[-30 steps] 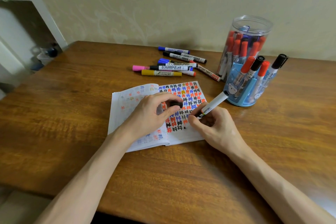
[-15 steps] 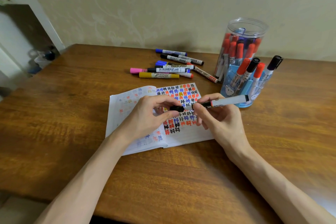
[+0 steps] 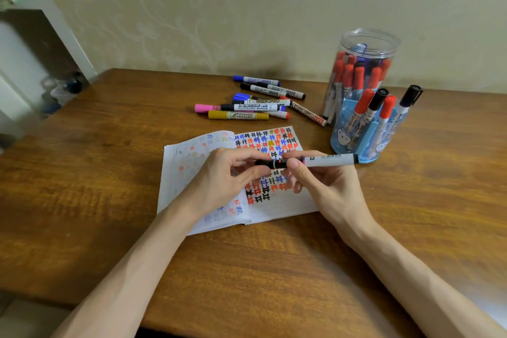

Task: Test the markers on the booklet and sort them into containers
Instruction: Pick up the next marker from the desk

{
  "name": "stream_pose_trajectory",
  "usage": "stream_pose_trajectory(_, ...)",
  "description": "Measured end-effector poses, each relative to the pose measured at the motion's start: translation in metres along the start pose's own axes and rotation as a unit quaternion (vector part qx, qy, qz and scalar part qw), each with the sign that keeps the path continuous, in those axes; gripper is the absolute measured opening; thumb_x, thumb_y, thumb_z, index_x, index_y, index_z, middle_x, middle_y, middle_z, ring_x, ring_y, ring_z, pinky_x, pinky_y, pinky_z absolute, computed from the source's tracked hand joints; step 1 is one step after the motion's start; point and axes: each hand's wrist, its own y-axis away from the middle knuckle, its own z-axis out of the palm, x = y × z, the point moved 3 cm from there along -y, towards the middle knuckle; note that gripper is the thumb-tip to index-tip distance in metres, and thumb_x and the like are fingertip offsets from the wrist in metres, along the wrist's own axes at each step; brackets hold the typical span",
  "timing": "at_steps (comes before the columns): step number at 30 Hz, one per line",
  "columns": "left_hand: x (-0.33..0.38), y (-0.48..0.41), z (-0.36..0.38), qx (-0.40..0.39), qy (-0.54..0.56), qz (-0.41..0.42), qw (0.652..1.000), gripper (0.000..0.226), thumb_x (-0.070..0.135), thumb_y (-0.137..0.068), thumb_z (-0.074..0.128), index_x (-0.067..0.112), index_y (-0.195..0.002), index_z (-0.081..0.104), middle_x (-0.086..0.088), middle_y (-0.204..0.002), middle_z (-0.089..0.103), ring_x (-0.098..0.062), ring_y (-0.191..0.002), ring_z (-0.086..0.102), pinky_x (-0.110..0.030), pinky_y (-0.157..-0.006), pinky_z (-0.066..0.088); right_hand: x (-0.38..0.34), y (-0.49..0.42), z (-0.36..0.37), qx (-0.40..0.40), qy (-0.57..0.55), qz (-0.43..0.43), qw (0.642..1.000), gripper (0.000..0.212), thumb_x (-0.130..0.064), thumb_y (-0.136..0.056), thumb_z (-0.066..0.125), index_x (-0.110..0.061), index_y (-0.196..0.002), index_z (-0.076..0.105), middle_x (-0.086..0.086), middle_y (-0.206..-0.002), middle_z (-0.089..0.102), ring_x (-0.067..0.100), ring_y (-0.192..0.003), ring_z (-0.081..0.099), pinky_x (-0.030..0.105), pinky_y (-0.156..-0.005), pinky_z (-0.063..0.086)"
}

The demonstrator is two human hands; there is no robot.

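An open booklet (image 3: 282, 204) covered in coloured hash marks lies on the wooden table (image 3: 96, 200). Above it I hold a white-barrelled marker (image 3: 329, 160) level. My right hand (image 3: 326, 186) pinches its barrel. My left hand (image 3: 225, 178) pinches the black cap (image 3: 264, 163), which sits on the marker's left end. Several loose markers (image 3: 255, 107) lie behind the booklet. A blue pen holder (image 3: 356, 134) with three or so markers stands at the right, and behind it a clear jar (image 3: 359, 71) holds several markers.
A wall runs along the table's far edge. White shelving (image 3: 41, 22) stands at the far left, beyond the table's left edge. Bare wood shows on the left and near sides of the table.
My right hand lifted the marker off the page and turned it level. My left hand brought the black cap to its tip, and the cap now sits on the marker's end.
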Motion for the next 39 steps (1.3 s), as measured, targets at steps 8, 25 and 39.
stream_pose_trajectory(8,0.010,0.002,0.009,0.029,0.043,0.017,0.999,0.030,0.014,-0.091,0.072,0.030,-0.115,0.071,0.019,-0.099,0.075,-0.007,-0.084,0.077,-0.023,-0.076,0.062,0.000,0.002,-0.002,0.013,-0.034,-0.026,0.999,0.015,-0.010,-0.096,0.071,-0.008,-0.108,0.079,0.009,-0.082,0.078,0.016,-0.073,0.072,0.023,-0.074,0.059)
stream_pose_trajectory(25,0.036,-0.019,-0.011,0.101,0.095,0.031,0.990,0.022,0.026,-0.089,0.072,0.021,-0.111,0.072,0.010,-0.104,0.076,-0.010,-0.101,0.073,-0.025,-0.080,0.060,-0.010,-0.011,-0.025,0.024,0.016,-0.013,0.999,0.038,-0.017,-0.089,0.080,-0.017,-0.126,0.070,0.004,-0.098,0.078,0.016,-0.093,0.076,0.028,-0.084,0.061)
stream_pose_trajectory(39,0.015,0.008,-0.070,0.270,0.150,-0.060,0.949,0.022,0.021,-0.097,0.069,0.012,-0.117,0.068,-0.003,-0.105,0.077,-0.017,-0.099,0.075,-0.023,-0.076,0.061,-0.009,-0.010,-0.013,0.004,0.105,-0.003,0.994,0.033,-0.029,-0.092,0.078,-0.028,-0.125,0.072,-0.011,-0.104,0.075,0.011,-0.094,0.075,0.031,-0.085,0.063)
